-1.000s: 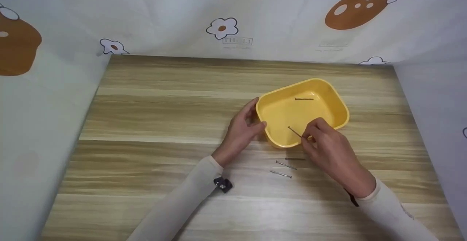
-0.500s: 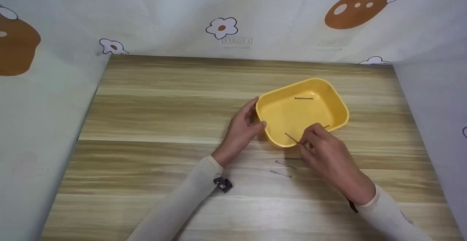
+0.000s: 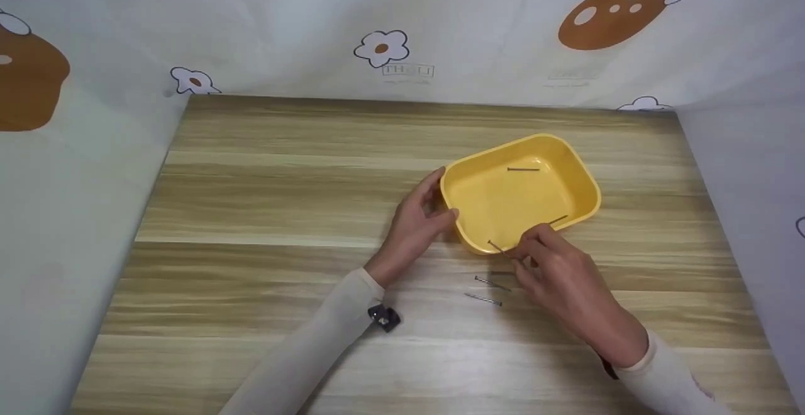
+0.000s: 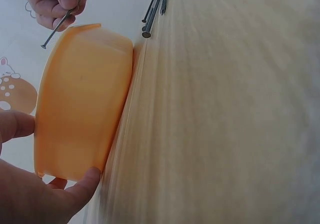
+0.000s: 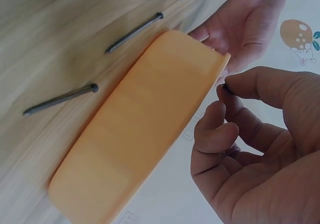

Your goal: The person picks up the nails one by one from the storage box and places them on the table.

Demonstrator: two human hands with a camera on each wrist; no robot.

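Note:
My left hand (image 3: 415,226) holds the left end of a yellow plastic tub (image 3: 503,198), fingers on its outer side and thumb against the end wall. At the tub's front rim, my right hand (image 3: 566,276) pinches a nail (image 3: 496,248), its head pointing up and left over the rim. The left wrist view shows that nail (image 4: 54,33) above the tub's edge. Inside the tub, one nail (image 3: 523,169) lies near the back wall and another (image 3: 558,220) by the front wall, partly behind my right hand.
Three loose nails lie on the wood-patterned table in front of the tub: one nearest it (image 3: 501,273), one in the middle (image 3: 492,283) and one farther forward (image 3: 483,299). A printed white sheet (image 3: 302,38) stands along the back and sides.
My right hand has drawn the pinched nail down and slightly left, from over the tub to its front rim. The nail by the front wall has come into view. The left hand stays put.

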